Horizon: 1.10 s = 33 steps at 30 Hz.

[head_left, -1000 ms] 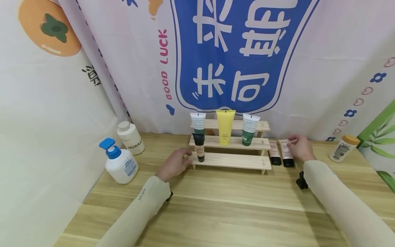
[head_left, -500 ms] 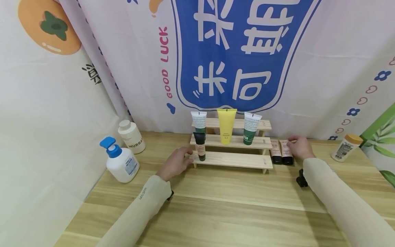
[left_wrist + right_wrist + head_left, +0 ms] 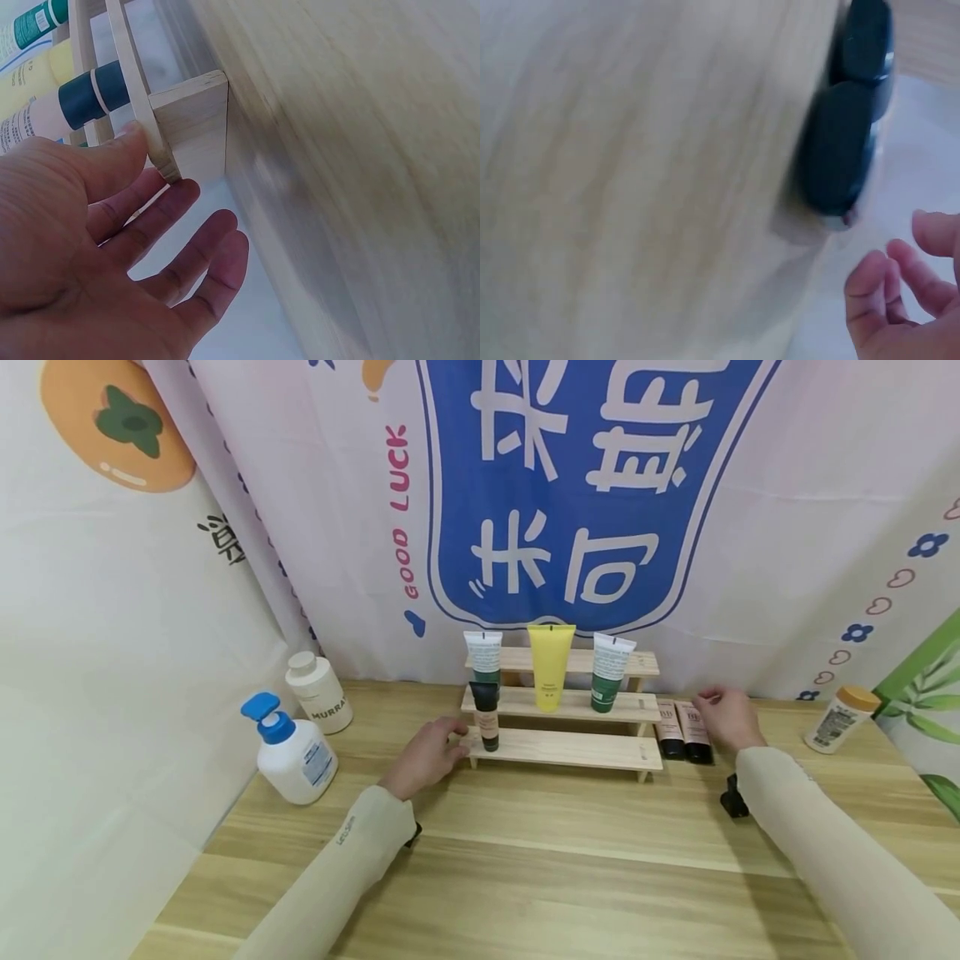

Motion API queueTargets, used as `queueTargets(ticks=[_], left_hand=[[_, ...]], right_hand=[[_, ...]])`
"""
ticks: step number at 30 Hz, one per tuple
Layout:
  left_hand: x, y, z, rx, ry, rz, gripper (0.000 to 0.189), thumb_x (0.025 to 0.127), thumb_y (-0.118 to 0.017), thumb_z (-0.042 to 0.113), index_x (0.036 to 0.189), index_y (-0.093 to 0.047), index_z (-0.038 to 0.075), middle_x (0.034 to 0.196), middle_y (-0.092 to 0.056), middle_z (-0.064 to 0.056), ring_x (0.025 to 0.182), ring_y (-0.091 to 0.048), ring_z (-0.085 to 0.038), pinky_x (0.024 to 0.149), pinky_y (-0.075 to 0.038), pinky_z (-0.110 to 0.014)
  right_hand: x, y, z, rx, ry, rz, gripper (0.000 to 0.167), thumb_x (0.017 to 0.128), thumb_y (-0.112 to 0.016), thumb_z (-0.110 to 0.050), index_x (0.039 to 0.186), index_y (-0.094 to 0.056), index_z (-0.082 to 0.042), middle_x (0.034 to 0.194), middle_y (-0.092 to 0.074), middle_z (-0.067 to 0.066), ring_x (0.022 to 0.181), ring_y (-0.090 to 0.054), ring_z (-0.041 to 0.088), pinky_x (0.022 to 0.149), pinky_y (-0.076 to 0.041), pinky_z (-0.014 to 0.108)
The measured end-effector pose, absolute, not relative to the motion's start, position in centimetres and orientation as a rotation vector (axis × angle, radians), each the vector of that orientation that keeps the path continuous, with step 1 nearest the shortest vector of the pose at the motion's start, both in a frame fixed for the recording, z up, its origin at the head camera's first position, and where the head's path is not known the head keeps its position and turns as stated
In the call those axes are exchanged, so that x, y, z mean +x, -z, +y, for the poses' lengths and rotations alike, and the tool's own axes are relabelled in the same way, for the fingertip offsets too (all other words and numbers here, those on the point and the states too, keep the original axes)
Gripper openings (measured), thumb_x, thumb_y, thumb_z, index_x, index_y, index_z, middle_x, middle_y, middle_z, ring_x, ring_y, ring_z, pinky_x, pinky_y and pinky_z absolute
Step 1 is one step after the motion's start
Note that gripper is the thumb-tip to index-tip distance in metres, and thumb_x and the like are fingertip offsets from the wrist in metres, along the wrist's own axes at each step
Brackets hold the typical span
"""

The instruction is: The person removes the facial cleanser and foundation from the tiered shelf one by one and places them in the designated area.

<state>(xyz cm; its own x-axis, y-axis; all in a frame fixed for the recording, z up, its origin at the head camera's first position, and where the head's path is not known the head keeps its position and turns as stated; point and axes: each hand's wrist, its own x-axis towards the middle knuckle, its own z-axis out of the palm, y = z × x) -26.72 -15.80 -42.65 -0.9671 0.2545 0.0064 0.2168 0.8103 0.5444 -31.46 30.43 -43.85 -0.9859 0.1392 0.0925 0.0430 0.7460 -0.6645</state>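
Left hand (image 3: 426, 758) pinches the rack (image 3: 573, 749) at its 8 o'clock, probably to steady it; right hand (image 3: 729, 718), its grip seemingly released, curls loosely beside tubes (image 3: 693, 723) paired at 3 o'clock, perhaps for tidiness.

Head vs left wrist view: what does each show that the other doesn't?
Head only: the right hand, two lying black-capped tubes, the white pump bottle and the orange-capped bottle.

Left wrist only: the palm side of the left hand and the broad face of the end support under the wooden rack.

Both: that hand, the rack, the yellow tube and the wood-grain tabletop.
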Motion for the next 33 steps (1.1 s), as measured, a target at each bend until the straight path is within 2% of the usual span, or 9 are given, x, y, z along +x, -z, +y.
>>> queueTargets(ticks=[6,12,16,21,26,33], left_hand=[[-26.8,42.8,-15.8,0.398,-0.867,2.924,0.031,0.091,-0.065,0.016,0.121,-0.059,0.008,0.124,-0.056,-0.009,0.114,-0.051,-0.026,0.093,-0.043,-0.041],[-26.8,42.8,-15.7,0.378,-0.865,2.92,0.031,0.092,-0.064,0.016,0.121,-0.059,0.009,0.124,-0.056,-0.009,0.113,-0.051,-0.025,0.092,-0.043,-0.04],[-26.8,42.8,-15.7,0.376,-0.86,2.925,0.031,0.092,-0.064,0.016,0.121,-0.059,0.008,0.123,-0.056,-0.009,0.11,-0.052,-0.023,0.091,-0.043,-0.039],[-26.8,42.9,-15.6,0.349,-0.843,2.921,0.03,0.092,-0.064,0.017,0.121,-0.059,0.009,0.122,-0.056,-0.007,0.107,-0.052,-0.02,0.09,-0.044,-0.037],[-26.8,42.9,-15.7,0.369,-0.841,2.923,0.031,0.092,-0.064,0.016,0.121,-0.058,0.009,0.123,-0.056,-0.007,0.11,-0.052,-0.022,0.091,-0.043,-0.038],[-26.8,42.9,-15.8,0.381,-0.845,2.931,0.032,0.092,-0.064,0.017,0.122,-0.058,0.008,0.124,-0.056,-0.008,0.113,-0.052,-0.023,0.093,-0.043,-0.039]], right_hand=[[-30.9,41.6,29.1,-0.046,-1.065,-2.629,0.034,0.098,-0.049,-0.025,0.108,-0.06,0.005,0.094,-0.058,0.019,0.08,-0.052,0.028,0.065,-0.042,0.036],[-29.9,39.0,27.1,0.086,-1.071,-2.552,0.041,0.099,-0.044,-0.036,0.11,-0.06,0.0,0.095,-0.057,0.014,0.081,-0.049,0.025,0.065,-0.041,0.037],[-28.9,37.5,25.7,0.173,-1.083,-2.452,0.039,0.1,-0.043,-0.036,0.108,-0.061,-0.002,0.093,-0.057,0.009,0.08,-0.048,0.02,0.065,-0.04,0.031],[-27.5,36.2,23.3,0.364,-1.085,-2.171,0.026,0.099,-0.048,-0.019,0.099,-0.064,0.001,0.089,-0.058,0.007,0.075,-0.048,0.015,0.063,-0.039,0.022],[-25.9,35.4,20.2,0.611,-1.079,-1.927,0.014,0.092,-0.051,0.0,0.094,-0.064,0.005,0.084,-0.059,0.009,0.073,-0.048,0.012,0.065,-0.039,0.019],[-22.8,34.1,15.2,0.855,-1.18,-1.884,0.015,0.084,-0.052,0.014,0.095,-0.06,0.01,0.085,-0.058,0.017,0.075,-0.053,0.015,0.068,-0.045,0.019]])
